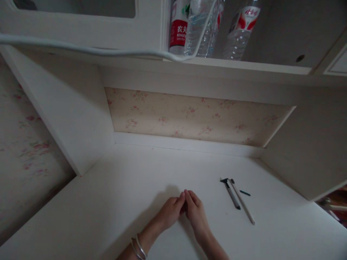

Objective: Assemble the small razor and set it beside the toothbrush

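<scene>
1. i see both hands resting on the white desk (114, 202), low in the centre of the head view, fingertips pressed together.
2. left hand (169, 212): fingers curled inward, tips meeting those of the other hand. silver bangles (138, 248) sit on this wrist.
3. right hand (195, 213): fingers likewise curled toward the left hand, knuckles up.
4. a small dark item (185, 207) shows in the gap between the fingertips; it is too small and shaded for me to name, and i cannot tell which hand grips it.
5. to the right of the hands, apart from them, lie a dark pen (231, 194) and a pale pen (243, 203), side by side, nearly touching at their far ends.
6. a short dark piece (245, 193) lies just beside the pale pen, on its right.
7. above, a shelf (244, 66) carries water bottles (241, 30), one with a red label.
8. a floral panel (189, 117) backs the desk recess.
</scene>
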`<state>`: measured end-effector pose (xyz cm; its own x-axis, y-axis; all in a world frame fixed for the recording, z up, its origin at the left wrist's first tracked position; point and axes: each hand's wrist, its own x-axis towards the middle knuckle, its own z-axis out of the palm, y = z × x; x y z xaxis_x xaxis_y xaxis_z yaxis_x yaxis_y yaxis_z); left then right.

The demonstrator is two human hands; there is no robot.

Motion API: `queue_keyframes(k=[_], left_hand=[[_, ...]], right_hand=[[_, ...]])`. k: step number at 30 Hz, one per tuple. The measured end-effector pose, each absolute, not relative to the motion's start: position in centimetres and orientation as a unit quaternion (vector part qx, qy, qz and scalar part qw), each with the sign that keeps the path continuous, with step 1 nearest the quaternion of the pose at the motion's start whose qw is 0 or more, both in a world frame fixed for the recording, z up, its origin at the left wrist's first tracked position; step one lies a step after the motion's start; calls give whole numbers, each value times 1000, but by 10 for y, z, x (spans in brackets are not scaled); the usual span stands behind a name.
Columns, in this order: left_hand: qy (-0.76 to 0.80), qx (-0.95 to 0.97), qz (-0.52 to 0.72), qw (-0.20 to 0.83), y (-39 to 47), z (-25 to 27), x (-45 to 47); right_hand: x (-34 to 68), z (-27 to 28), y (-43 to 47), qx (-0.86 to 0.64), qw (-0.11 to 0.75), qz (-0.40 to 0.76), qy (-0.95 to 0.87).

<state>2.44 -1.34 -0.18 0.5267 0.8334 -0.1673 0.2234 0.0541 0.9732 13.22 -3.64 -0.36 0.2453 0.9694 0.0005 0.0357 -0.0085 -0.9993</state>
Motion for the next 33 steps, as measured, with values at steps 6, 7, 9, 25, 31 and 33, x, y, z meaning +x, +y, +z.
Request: queue_keyframes(k=[6, 7, 9, 25, 31, 33], left_hand=[[425, 640, 309, 561, -12, -5, 24], [423, 646, 309, 555, -13, -5, 24], [425, 654, 306, 546, -14, -5, 25], [447, 654, 292, 536, -17, 0, 24], [449, 660, 292, 527, -17, -1, 24], [453, 660, 287, 525, -16, -2, 25]], right_hand=[[123, -21, -33, -559, 558, 406, -459], [125, -22, -33, -560, 550, 407, -467], [129, -23, -35, -562, 536, 408, -479], [132, -15, -39, -562, 501, 411, -514], [132, -16, -37, -563, 500, 412, -513], [132, -16, -37, -563, 499, 411, -515]])
